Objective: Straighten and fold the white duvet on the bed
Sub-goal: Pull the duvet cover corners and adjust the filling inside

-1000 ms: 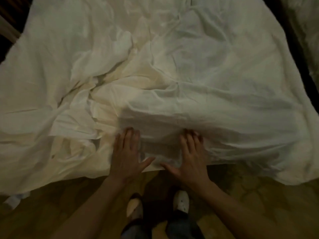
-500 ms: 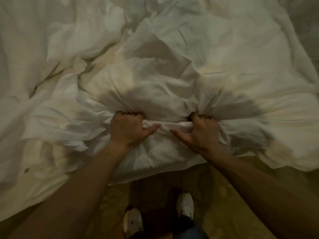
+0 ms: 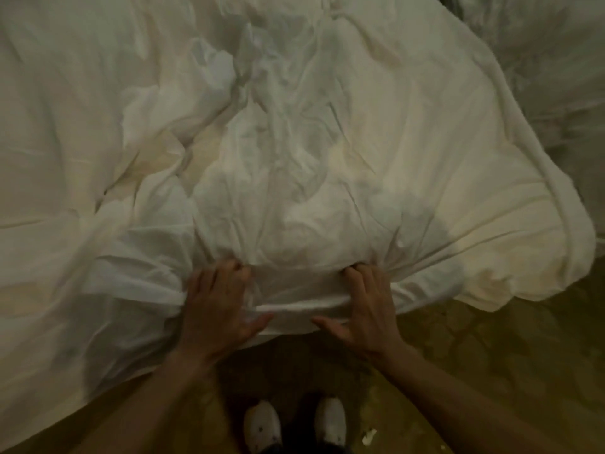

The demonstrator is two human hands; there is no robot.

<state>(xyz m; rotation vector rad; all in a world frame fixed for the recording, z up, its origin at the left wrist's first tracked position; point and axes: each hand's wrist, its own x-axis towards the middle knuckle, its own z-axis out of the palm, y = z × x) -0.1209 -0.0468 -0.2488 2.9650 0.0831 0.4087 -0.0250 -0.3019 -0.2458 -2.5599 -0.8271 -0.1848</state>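
Lying rumpled across the bed, the white duvet (image 3: 327, 142) shows no fold yet; straightening has barely begun. At its near edge the left hand (image 3: 217, 309) and right hand (image 3: 368, 309) each have a grip, fingers curled into bunched fabric, above the patterned floor (image 3: 491, 371).

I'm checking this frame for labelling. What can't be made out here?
Head view only:
- The bed: wholly covered by the duvet.
- Duvet's far and left edges: cut off by the frame.
- Fingertips of left hand and right hand: buried in bunched cloth.
- Small pale scrap on the floor: too small, too dim.
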